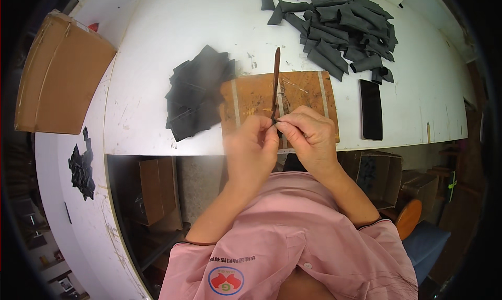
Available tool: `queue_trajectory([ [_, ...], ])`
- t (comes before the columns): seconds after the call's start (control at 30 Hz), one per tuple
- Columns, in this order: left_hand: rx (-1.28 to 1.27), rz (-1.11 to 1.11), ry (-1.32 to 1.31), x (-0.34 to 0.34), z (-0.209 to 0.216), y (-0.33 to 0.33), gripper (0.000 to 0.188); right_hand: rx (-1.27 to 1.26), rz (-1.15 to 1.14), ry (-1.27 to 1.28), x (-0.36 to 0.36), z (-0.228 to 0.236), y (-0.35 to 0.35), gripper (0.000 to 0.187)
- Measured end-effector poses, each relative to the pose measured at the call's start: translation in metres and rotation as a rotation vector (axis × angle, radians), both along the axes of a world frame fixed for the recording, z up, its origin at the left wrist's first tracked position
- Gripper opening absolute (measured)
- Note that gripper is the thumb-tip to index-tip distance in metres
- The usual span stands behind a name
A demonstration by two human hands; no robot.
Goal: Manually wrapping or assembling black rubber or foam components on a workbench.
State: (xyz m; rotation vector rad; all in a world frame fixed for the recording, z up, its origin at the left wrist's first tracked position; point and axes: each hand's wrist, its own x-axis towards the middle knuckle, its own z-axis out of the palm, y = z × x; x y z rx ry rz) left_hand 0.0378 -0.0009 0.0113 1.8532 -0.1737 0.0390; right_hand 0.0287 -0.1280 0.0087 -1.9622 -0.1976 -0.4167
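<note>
My left hand (250, 146) and my right hand (312, 135) meet at the front edge of a worn brown board (306, 91). Thumbs and fingers of both are pinched together on a small dark piece (274, 122), mostly covered by the fingertips. Just beyond them a slim reddish-brown pointed stick (276, 72) reaches away over the board; its near end is close to my fingertips, and whether I touch it I cannot tell. Left of the board lies a stack of flat black fabric pieces (196, 93). A heap of dark grey fabric tubes (340, 28) is at the far right.
A black phone (371, 110) lies on the white table (149, 54) right of the board. To the left are a cardboard box (65, 72) and a small black heap (82, 166) on another white surface. Open cartons (379, 177) and an orange round seat (408, 219) are below, right.
</note>
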Motion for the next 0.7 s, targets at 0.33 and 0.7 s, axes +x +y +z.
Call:
queue_trajectory([
  [0.33,0.085,0.074,-0.270,0.004,-0.015,-0.005,0.005,0.128,0.001,0.192,0.008,-0.011,0.001,0.013],
  [0.7,-0.879,-0.032,0.643,0.023,-0.009,0.016,0.020,0.171,-0.029,0.204,0.016,-0.030,0.003,0.008],
])
